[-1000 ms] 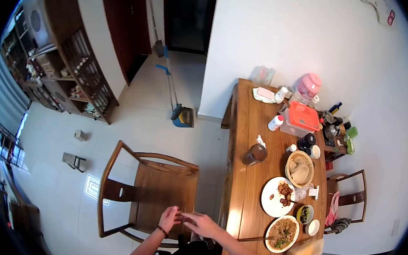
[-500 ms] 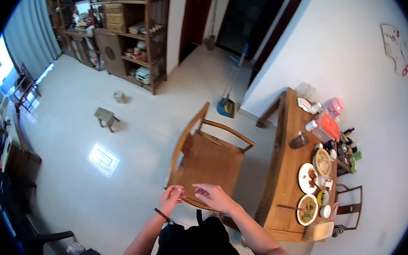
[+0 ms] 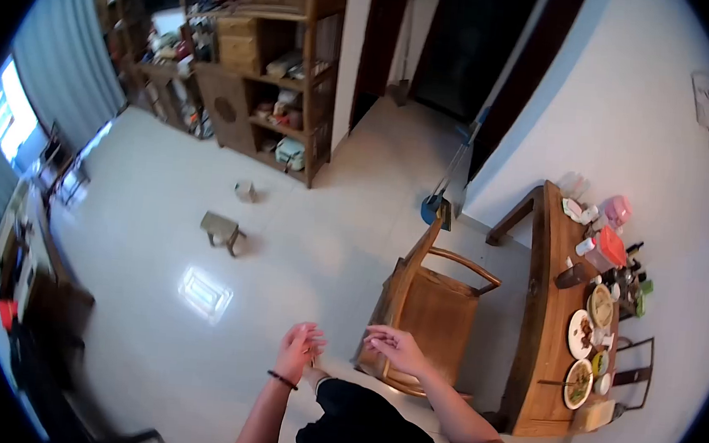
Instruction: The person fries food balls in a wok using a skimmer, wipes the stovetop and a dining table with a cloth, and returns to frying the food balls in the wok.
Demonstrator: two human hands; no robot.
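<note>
My left hand (image 3: pixel 301 352) is held in front of me above the pale floor, fingers apart and nothing in them; a dark beaded bracelet circles that wrist. My right hand (image 3: pixel 398 350) reaches over the near side of a wooden armchair (image 3: pixel 439 311), its fingers loosely bent and apart. I see no object in it, and whether its fingertips touch the chair frame I cannot tell. The chair stands just left of a wooden dining table (image 3: pixel 534 319). Below my left hand, part of my leg shows beside my black clothing.
On the table are plates of food (image 3: pixel 580 335), a dark cup (image 3: pixel 571 277) and a red-lidded container (image 3: pixel 606 250). A small stool (image 3: pixel 221 228) and a little bin-like object (image 3: pixel 245 190) stand on the floor. A blue dustpan (image 3: pixel 433 208) lies behind the chair; wooden shelves (image 3: pixel 317 119) line the back.
My view has turned left, so the chair, table and stool sit farther right in it. My hands have moved slightly apart, and my leg now shows stepping left of the chair.
</note>
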